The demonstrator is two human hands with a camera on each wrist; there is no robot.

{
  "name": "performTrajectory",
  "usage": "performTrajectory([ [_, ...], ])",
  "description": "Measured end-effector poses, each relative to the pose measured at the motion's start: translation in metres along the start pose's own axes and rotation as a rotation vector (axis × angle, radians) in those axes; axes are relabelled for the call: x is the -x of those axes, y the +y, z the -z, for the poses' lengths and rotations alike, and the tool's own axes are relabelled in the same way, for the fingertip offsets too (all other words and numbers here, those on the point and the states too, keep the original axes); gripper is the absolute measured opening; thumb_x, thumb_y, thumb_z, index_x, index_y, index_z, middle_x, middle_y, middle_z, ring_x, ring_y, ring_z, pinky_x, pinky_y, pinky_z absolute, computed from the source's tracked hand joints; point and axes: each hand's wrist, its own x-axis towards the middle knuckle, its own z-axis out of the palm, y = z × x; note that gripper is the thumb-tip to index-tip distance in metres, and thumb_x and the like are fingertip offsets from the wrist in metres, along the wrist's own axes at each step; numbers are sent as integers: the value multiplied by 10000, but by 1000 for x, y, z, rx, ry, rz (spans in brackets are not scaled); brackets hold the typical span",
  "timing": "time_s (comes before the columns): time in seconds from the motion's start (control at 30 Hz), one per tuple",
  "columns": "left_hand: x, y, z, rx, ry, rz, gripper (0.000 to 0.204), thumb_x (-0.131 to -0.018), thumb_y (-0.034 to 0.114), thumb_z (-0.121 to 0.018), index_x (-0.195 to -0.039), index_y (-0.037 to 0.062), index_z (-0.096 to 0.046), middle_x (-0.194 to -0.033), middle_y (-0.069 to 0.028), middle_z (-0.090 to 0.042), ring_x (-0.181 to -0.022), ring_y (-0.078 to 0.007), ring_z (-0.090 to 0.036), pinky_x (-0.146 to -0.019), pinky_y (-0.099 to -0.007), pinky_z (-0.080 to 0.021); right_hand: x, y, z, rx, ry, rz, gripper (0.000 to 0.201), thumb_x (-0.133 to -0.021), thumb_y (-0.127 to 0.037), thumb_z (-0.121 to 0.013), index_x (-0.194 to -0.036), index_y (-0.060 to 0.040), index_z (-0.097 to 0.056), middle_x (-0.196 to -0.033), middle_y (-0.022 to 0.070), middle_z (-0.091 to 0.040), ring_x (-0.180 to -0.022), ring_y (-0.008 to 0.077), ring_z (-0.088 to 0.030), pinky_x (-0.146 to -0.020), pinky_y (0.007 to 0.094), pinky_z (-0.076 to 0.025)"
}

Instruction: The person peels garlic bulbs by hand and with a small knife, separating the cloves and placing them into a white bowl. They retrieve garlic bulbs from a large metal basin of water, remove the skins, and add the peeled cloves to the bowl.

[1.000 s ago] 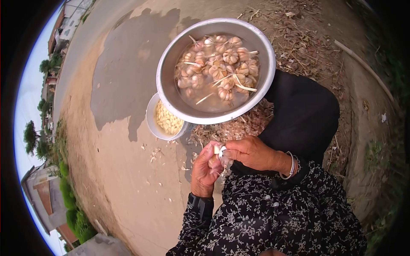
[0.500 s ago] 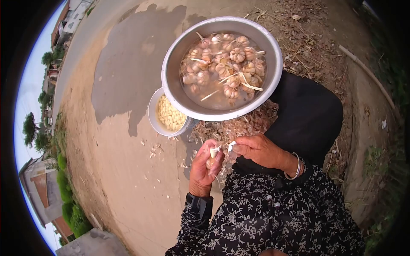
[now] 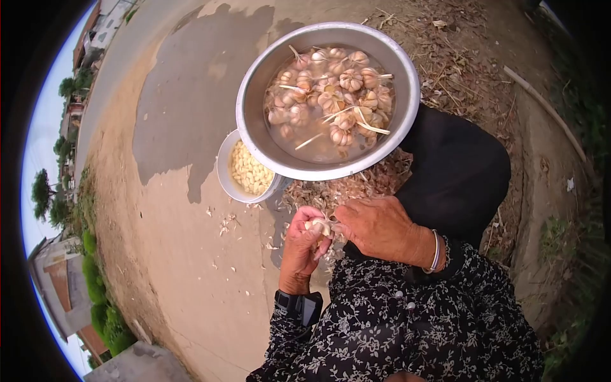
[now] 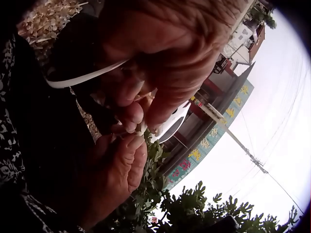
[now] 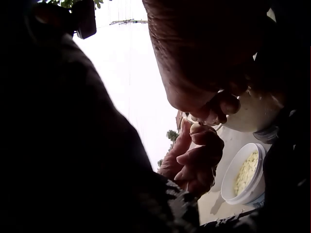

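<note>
Between both hands, in front of the lap, is a pale garlic clove (image 3: pixel 318 226). My left hand (image 3: pixel 301 247) grips it with thumb and curled fingers. From the other side, the thumb and fingers of my right hand (image 3: pixel 387 230) pinch the clove's end, partly hiding it. In the right wrist view the clove (image 5: pixel 195 127) shows as a small pale tip between the two hands' fingertips. Beyond the hands stands a large metal basin (image 3: pixel 254 127) of water with many unpeeled garlic bulbs (image 3: pixel 350 80). Beside it, a white bucket (image 3: pixel 224 170) holds peeled cloves (image 3: pixel 249 170).
Garlic skins (image 3: pixel 347 194) are heaped below the basin, with scraps scattered on the concrete ground (image 3: pixel 210 286). A knee in black cloth (image 3: pixel 455 172) is at the basin's right. Dry leaves and a long stick (image 3: pixel 547 111) lie farther right.
The right hand, apart with a white bit of skin half a second ago, has come back left against the clove, its back turned up more. The left hand keeps its hold.
</note>
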Motion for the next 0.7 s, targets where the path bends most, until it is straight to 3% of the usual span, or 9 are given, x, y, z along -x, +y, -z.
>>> performTrajectory([
  [0.07,0,1,2,16,-48,13,286,-827,158,-703,-979,64,-479,-810,-116,-635,-441,-84,-465,-346,-161,-292,0,2,1,-15,4,1,164,-841,-213,-598,-835,-68,-521,-686,58,-583,-642,247,-635,-546,378,-488],
  [0.13,0,2,2,-137,3,111,284,-810,68,-701,-1002,49,-493,-745,-53,-601,-458,-83,-483,-367,-175,-296,0,5,2,-32,6,1,153,-828,-194,-605,-831,-67,-519,-670,59,-579,-626,248,-632,-534,373,-488],
  [0.2,-1,-2,4,-188,38,102,292,-794,54,-711,-992,48,-497,-755,-53,-605,-465,-80,-489,-371,-174,-299,-2,9,2,-45,192,-57,144,-867,-178,-604,-843,-59,-527,-668,77,-564,-605,277,-613,-513,384,-469],
  [0.3,-1,-1,-2,-305,83,45,309,-769,62,-727,-973,53,-495,-771,-84,-624,-460,-82,-495,-368,-174,-308,-1,12,6,-130,235,-103,172,-869,-203,-613,-934,-55,-553,-696,91,-598,-623,290,-625,-524,388,-475],
  [0.33,0,0,-4,-368,92,-3,318,-760,85,-733,-964,58,-490,-779,-115,-640,-449,-86,-496,-362,-174,-313,1,12,8,-130,234,-102,172,-869,-203,-613,-934,-55,-553,-696,91,-598,-623,290,-625,-524,388,-475],
  [0.4,2,3,-1,-315,55,3,307,-769,73,-730,-971,49,-500,-774,-90,-627,-461,-80,-492,-372,-173,-313,5,9,11,-128,-28,-100,256,-871,-229,-622,-1048,-57,-555,-711,105,-621,-638,301,-635,-537,398,-481],
  [0.5,4,4,8,-196,-18,25,311,-779,76,-733,-987,44,-504,-764,-67,-614,-474,-73,-488,-381,-171,-311,4,7,14,-185,-71,-118,283,-874,-298,-619,-989,-63,-510,-676,128,-621,-648,332,-641,-571,444,-484],
  [0.6,3,7,7,-105,-50,57,333,-776,102,-742,-994,51,-496,-753,-74,-612,-479,-75,-488,-379,-171,-306,3,10,5,-402,35,-128,288,-874,-303,-620,-992,-62,-514,-662,128,-617,-635,341,-637,-577,430,-491],
  [0.7,2,8,0,-73,-52,73,331,-768,100,-744,-991,52,-504,-763,-83,-618,-479,-80,-490,-379,-173,-305,1,5,0,-476,7,-121,249,-882,-273,-614,-966,-54,-528,-690,142,-624,-674,340,-641,-591,424,-494],
])
